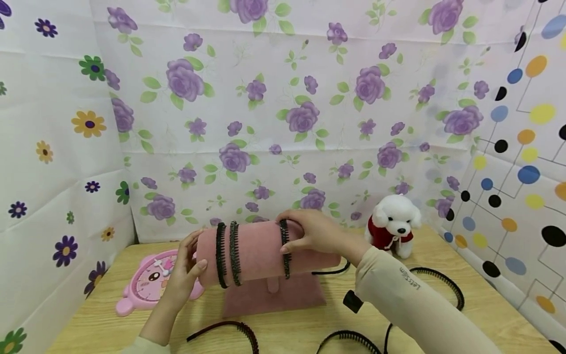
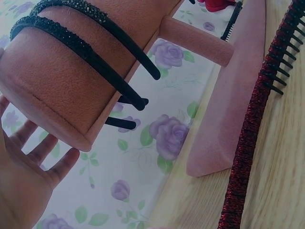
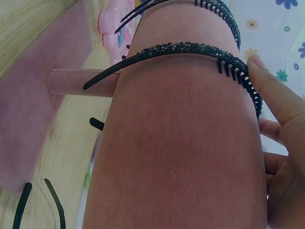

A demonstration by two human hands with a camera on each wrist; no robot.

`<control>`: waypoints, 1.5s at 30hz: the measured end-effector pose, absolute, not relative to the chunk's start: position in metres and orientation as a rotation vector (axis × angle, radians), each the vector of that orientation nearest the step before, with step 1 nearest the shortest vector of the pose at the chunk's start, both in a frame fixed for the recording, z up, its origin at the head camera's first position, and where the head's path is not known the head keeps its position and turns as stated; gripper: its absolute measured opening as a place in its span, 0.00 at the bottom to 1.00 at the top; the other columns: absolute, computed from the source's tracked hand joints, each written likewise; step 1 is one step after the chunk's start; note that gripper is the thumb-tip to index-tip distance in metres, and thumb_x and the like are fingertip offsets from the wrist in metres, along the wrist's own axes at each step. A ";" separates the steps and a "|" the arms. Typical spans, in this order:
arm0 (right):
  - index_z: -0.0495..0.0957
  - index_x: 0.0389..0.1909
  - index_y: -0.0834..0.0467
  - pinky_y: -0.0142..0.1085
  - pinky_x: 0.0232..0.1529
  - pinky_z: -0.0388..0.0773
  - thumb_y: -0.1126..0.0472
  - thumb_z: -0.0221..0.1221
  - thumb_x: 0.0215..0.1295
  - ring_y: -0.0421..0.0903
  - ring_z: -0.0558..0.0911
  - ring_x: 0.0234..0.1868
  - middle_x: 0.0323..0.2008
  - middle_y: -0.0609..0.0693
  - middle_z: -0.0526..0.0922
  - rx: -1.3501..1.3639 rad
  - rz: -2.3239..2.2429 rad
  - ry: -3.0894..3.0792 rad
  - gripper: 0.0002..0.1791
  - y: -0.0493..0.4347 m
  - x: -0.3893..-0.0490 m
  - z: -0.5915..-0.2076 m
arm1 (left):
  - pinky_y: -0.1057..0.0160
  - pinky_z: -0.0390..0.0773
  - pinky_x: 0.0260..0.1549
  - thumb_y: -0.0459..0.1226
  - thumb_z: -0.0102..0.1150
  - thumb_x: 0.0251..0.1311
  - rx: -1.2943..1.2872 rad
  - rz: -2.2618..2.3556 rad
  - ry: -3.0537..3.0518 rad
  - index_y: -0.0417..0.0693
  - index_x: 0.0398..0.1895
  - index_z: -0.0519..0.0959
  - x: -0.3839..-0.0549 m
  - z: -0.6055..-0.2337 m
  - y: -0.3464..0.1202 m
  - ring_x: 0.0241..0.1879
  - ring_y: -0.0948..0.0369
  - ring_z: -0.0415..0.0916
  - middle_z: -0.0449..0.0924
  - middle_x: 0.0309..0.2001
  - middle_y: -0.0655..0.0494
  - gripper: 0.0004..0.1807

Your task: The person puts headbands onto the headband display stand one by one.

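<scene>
A pink velvet headband stand [image 1: 261,248] with a thick roll on a post and flat base stands on the table. Two dark sparkly toothed headbands [image 1: 221,255] sit around the left part of its roll. My left hand [image 1: 179,275] holds the roll's left end, thumb in front; the left wrist view shows the fingertips [image 2: 66,164] at the end's edge. Farther right, my right hand [image 1: 311,233] grips a black beaded headband [image 1: 286,260] around the roll. In the right wrist view, the thumb touches this headband [image 3: 181,48] near its teeth; the other fingers are partly hidden behind the roll.
Loose headbands lie on the table: a dark red one [image 1: 240,327] in front, a black one [image 1: 349,335] beside it, another [image 1: 446,280] at right. A pink clock [image 1: 148,282] lies left. At the back right sits a white toy dog [image 1: 393,216].
</scene>
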State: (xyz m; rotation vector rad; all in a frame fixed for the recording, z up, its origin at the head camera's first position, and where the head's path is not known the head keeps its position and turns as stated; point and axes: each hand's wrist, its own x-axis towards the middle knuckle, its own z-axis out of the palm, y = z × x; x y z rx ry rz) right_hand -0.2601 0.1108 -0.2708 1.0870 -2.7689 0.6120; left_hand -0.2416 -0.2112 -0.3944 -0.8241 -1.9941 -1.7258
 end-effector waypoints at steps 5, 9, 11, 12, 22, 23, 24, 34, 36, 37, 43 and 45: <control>0.72 0.60 0.45 0.46 0.61 0.71 0.40 0.67 0.52 0.47 0.76 0.61 0.59 0.46 0.77 1.096 0.637 -2.785 0.34 0.107 -0.260 -0.271 | 0.75 0.69 0.50 0.28 0.43 0.67 -0.827 -1.734 -1.998 0.45 0.74 0.50 -0.242 -0.396 -0.210 0.61 0.70 0.63 0.61 0.67 0.66 0.33; 0.72 0.60 0.46 0.45 0.63 0.69 0.41 0.67 0.52 0.47 0.75 0.62 0.60 0.46 0.77 1.117 0.633 -2.781 0.34 0.103 -0.260 -0.272 | 0.76 0.68 0.50 0.28 0.43 0.67 -0.817 -1.729 -1.995 0.42 0.74 0.49 -0.242 -0.396 -0.210 0.61 0.70 0.63 0.61 0.66 0.66 0.33; 0.72 0.60 0.47 0.45 0.63 0.69 0.40 0.67 0.52 0.47 0.75 0.62 0.60 0.47 0.77 1.127 0.611 -2.770 0.34 0.101 -0.261 -0.272 | 0.76 0.68 0.51 0.28 0.44 0.67 -0.816 -1.725 -1.996 0.41 0.74 0.49 -0.241 -0.396 -0.210 0.61 0.70 0.63 0.61 0.66 0.67 0.33; 0.72 0.60 0.47 0.44 0.63 0.69 0.40 0.67 0.52 0.47 0.75 0.62 0.60 0.47 0.77 1.128 0.599 -2.766 0.34 0.100 -0.261 -0.272 | 0.76 0.68 0.50 0.29 0.44 0.67 -0.814 -1.723 -1.997 0.40 0.74 0.49 -0.241 -0.396 -0.210 0.61 0.70 0.63 0.61 0.66 0.67 0.33; 0.71 0.61 0.47 0.45 0.65 0.67 0.40 0.67 0.53 0.47 0.73 0.64 0.61 0.45 0.76 1.135 0.602 -2.792 0.35 0.088 -0.259 -0.269 | 0.75 0.68 0.50 0.29 0.43 0.67 -0.821 -1.707 -2.005 0.42 0.74 0.49 -0.242 -0.396 -0.211 0.60 0.70 0.64 0.62 0.65 0.66 0.32; 0.71 0.62 0.46 0.45 0.65 0.67 0.40 0.67 0.53 0.46 0.73 0.64 0.61 0.45 0.76 1.133 0.599 -2.795 0.35 0.086 -0.259 -0.269 | 0.75 0.68 0.50 0.29 0.44 0.67 -0.819 -1.704 -2.006 0.42 0.74 0.49 -0.242 -0.396 -0.211 0.60 0.70 0.64 0.62 0.65 0.66 0.32; 0.71 0.62 0.46 0.44 0.65 0.67 0.40 0.66 0.53 0.46 0.73 0.64 0.61 0.45 0.76 1.133 0.593 -2.796 0.35 0.085 -0.259 -0.269 | 0.75 0.68 0.50 0.29 0.44 0.67 -0.815 -1.702 -2.008 0.41 0.74 0.49 -0.242 -0.396 -0.211 0.60 0.70 0.64 0.62 0.65 0.67 0.32; 0.72 0.61 0.43 0.41 0.63 0.69 0.37 0.66 0.52 0.42 0.75 0.61 0.59 0.42 0.78 1.130 0.483 -2.735 0.35 0.073 -0.260 -0.272 | 0.76 0.67 0.51 0.29 0.44 0.67 -0.805 -1.694 -2.014 0.44 0.74 0.50 -0.242 -0.396 -0.212 0.61 0.71 0.63 0.62 0.66 0.67 0.33; 0.72 0.61 0.44 0.42 0.63 0.70 0.37 0.65 0.52 0.43 0.76 0.61 0.58 0.43 0.79 1.133 0.481 -2.727 0.35 0.071 -0.260 -0.272 | 0.76 0.67 0.51 0.29 0.44 0.67 -0.798 -1.697 -2.017 0.45 0.74 0.50 -0.242 -0.396 -0.212 0.61 0.71 0.63 0.62 0.66 0.68 0.33; 0.72 0.61 0.44 0.42 0.63 0.70 0.37 0.65 0.52 0.43 0.76 0.61 0.58 0.43 0.79 1.138 0.485 -2.723 0.35 0.070 -0.259 -0.272 | 0.76 0.67 0.51 0.29 0.45 0.67 -0.794 -1.699 -2.019 0.45 0.74 0.51 -0.242 -0.396 -0.212 0.61 0.71 0.63 0.61 0.66 0.68 0.33; 0.72 0.61 0.45 0.42 0.64 0.69 0.38 0.66 0.52 0.43 0.76 0.61 0.58 0.43 0.79 1.134 0.494 -2.735 0.35 0.064 -0.258 -0.271 | 0.76 0.67 0.51 0.29 0.44 0.67 -0.781 -1.701 -2.028 0.46 0.74 0.51 -0.242 -0.395 -0.213 0.61 0.71 0.63 0.61 0.66 0.68 0.33; 0.72 0.61 0.44 0.43 0.64 0.68 0.37 0.65 0.52 0.44 0.76 0.61 0.58 0.43 0.79 1.131 0.483 -2.739 0.35 0.061 -0.258 -0.271 | 0.76 0.67 0.51 0.29 0.44 0.66 -0.778 -1.701 -2.026 0.47 0.74 0.51 -0.241 -0.395 -0.214 0.61 0.71 0.63 0.61 0.66 0.68 0.33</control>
